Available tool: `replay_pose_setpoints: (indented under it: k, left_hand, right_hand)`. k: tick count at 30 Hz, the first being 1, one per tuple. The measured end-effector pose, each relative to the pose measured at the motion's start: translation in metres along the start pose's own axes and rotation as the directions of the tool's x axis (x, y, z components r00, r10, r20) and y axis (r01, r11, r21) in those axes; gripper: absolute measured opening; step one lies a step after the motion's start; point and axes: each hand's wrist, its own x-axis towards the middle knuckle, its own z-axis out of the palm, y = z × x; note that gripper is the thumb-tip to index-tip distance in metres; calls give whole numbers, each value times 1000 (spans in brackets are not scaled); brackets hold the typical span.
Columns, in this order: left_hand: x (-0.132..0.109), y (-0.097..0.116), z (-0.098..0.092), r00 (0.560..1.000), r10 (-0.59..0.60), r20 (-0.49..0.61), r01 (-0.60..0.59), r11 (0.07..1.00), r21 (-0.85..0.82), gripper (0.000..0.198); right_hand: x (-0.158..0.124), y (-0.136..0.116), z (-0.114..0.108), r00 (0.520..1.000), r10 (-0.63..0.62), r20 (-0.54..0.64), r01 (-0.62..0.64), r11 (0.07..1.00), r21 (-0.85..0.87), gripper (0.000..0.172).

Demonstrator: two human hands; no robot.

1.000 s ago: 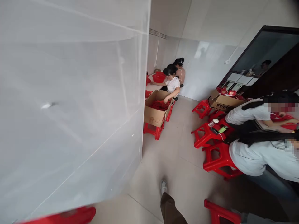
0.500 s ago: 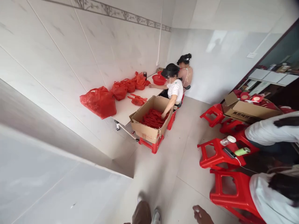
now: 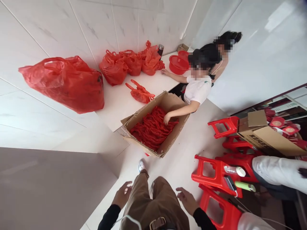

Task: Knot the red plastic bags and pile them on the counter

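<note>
I stand on a pale tiled floor, my brown trousers and a white shoe (image 3: 141,165) below me. My left hand (image 3: 122,194) hangs beside my left thigh, fingers loosely spread, holding nothing. My right hand (image 3: 187,200) hangs by my right thigh, fingers apart and empty too. Just ahead is an open cardboard box (image 3: 170,140) filled with red strips (image 3: 151,129). A seated person in a white shirt (image 3: 198,91) reaches a hand into it.
A white table (image 3: 120,102) along the tiled wall carries several red plastic bags (image 3: 67,83) and a red basin (image 3: 177,65). Red plastic stools (image 3: 216,174) crowd the right, one bearing a bottle (image 3: 236,171). Another cardboard box (image 3: 266,135) and other people sit at right.
I have walked forward past the wall corner, so the table and box are now close below me. Both my hands have come into view beside my legs.
</note>
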Motion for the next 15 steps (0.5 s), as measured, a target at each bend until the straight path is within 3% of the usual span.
replay_pose_setpoints:
  k: [4, 8, 11, 13, 15]
  left_hand:
    - [40, 91, -38, 981, 158, 113, -124, 958, -259, 38]
    - [65, 164, -56, 979, 188, 76, -118, 835, -538, 46]
    - [108, 200, -37, 998, 57, 0, -39, 684, -729, 49]
    - [153, 217, -8, 995, -93, -46, 16, 574, -818, 47]
    - [205, 226, 27, 960, -268, -76, 72, 502, -862, 44]
  right_hand:
    - [74, -79, -70, 997, -51, -52, 53, 997, 49, 52]
    - [156, -161, -117, 986, -169, -11, 169, 985, 43, 53]
    - [233, -205, -131, 970, -220, 104, 225, 974, -31, 50]
    - [294, -218, -135, 955, -216, 203, 242, 963, -115, 43]
    - [357, -220, -137, 941, -193, 279, 259, 940, -223, 33]
